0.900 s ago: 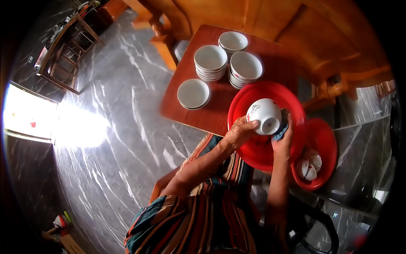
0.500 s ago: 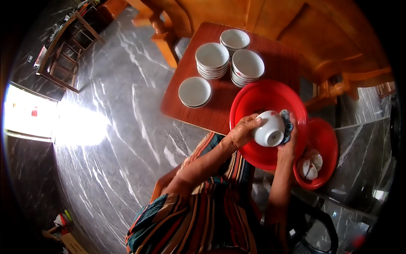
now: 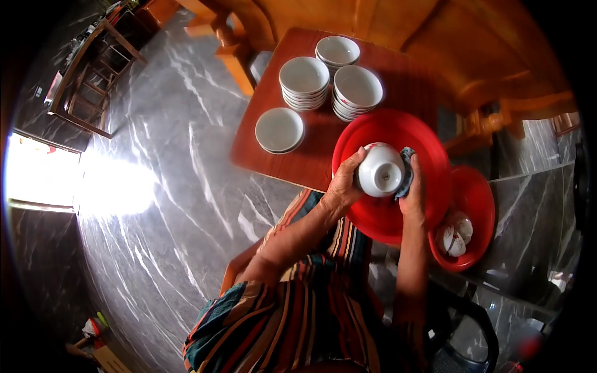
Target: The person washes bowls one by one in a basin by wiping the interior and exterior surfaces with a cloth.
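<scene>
A white bowl (image 3: pixel 380 172) with a red pattern is held over the large red basin (image 3: pixel 429 143), its foot ring turned towards me. My left hand (image 3: pixel 346 181) grips the bowl's left side, thumb near the rim. At the bowl's right side my right hand (image 3: pixel 413 188) presses a blue-grey cloth (image 3: pixel 405 174) against it. Beyond the basin, stacks of white bowls stand on the reddish-brown table: a left stack (image 3: pixel 304 76), a right stack (image 3: pixel 358 87), a back stack (image 3: pixel 337 51) and a low front stack (image 3: pixel 280 130).
A smaller red basin (image 3: pixel 479 208) at the right holds a few patterned dishes (image 3: pixel 456 236). Behind the table (image 3: pixel 249 152) is a carved wooden bench (image 3: pixel 373 25). A black chair (image 3: pixel 479 326) stands at the lower right, a wooden chair (image 3: pixel 93 87) at the upper left.
Both hands have shifted left and slightly up with the bowl, after moving down and right earlier. The bowl has turned so its foot faces me more. The whole view has shifted slightly.
</scene>
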Available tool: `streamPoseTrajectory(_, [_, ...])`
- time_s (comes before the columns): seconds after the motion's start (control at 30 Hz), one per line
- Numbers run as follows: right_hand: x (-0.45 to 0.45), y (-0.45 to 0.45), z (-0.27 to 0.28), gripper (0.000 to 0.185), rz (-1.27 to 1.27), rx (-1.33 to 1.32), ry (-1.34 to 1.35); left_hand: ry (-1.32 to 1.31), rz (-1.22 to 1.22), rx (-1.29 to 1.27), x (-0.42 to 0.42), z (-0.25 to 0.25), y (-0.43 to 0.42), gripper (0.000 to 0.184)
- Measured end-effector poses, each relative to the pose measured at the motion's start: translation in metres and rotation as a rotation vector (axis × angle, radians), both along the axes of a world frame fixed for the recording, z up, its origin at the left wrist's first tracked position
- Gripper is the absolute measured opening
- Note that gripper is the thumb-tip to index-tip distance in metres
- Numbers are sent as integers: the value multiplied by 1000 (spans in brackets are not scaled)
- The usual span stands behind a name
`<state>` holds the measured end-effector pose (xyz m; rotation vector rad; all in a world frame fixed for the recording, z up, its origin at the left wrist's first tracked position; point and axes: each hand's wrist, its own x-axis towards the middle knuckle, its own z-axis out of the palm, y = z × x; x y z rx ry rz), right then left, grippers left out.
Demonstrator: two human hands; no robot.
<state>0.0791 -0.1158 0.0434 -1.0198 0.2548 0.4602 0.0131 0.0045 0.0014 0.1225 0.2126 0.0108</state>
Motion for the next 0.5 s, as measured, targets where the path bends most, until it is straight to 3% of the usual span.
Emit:
streamPoseTrajectory(0.07, [-1,-7,0,45,75,-193,-120,-27,-26,-73,1,-5,1,44])
streamPoseTrajectory(0.17, [5,-23,-28,47,209,-570,-662,-82,-35,-31,4,-9,2,45])
streamPoseTrajectory(0.2, [4,-22,-30,44,180,-485,-622,-77,-27,-18,4,-11,2,44])
streamPoseTrajectory(0.27, [-1,-19,-33,43,198,-742,-997,-14,11,36,6,-13,6,43])
streamPoseTrajectory(0.3, [-8,-15,-18,49,181,-627,-826,-13,20,6,7,-16,6,42])
streamPoseTrajectory(0.33, [-6,-15,-24,49,176,-628,-828,-17,25,-21,10,-18,6,41])
streamPoseTrajectory(0.4, [-8,-13,-34,41,35,-1281,-1657,-7,30,-16,12,-19,6,40])
streamPoseTrajectory(0.43, [-16,-8,-31,46,110,-780,-1085,3,32,-7,12,-18,6,39])
streamPoseTrajectory(0.5, [-17,-9,-18,46,108,-823,-1185,30,61,55,11,-15,5,38])
